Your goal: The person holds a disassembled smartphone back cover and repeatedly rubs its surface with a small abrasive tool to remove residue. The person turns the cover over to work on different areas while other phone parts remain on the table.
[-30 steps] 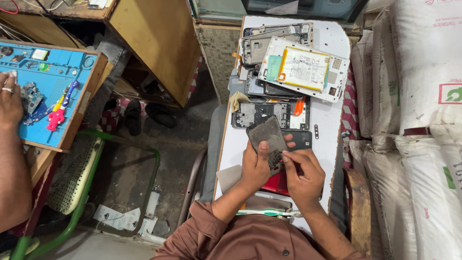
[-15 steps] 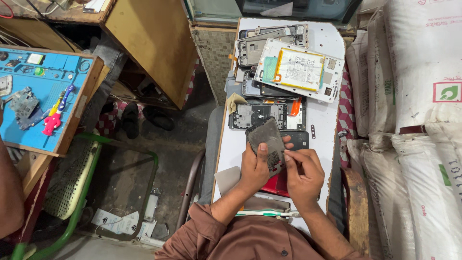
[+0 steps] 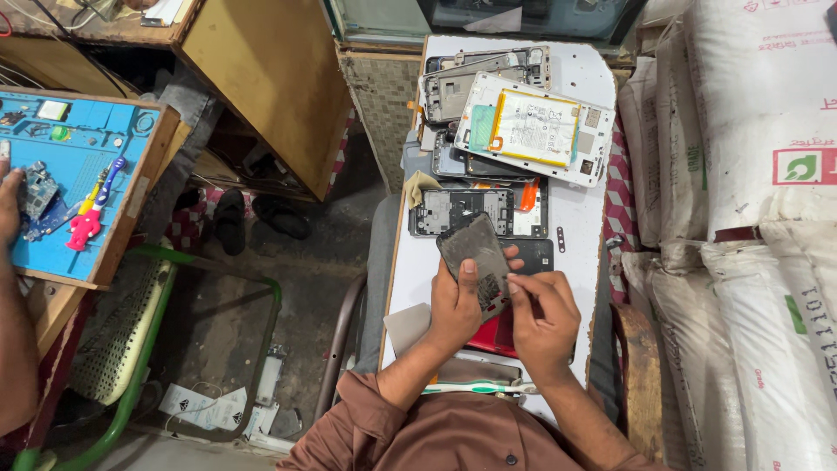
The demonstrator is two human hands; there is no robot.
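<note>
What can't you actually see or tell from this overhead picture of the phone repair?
- Right hand: its fingertips curl under, hiding any tool it may hold.
- Dark phone panel: lower end covered by left hand.
- Red item: mostly hidden under both hands.
- Co-worker's arm: cut off by left edge.

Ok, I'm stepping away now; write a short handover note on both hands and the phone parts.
Left hand: holds the dark phone panel tilted above the white table, thumb on its face.
Right hand: fingertips pinched at the panel's lower right edge; whether they grip a tool, I cannot tell.
Parts: a stack of opened phone frames lies at the table's far end, a dark frame just beyond the panel.
Done and left: panel in hand, dirty and worn; frames open, unassembled.
</note>
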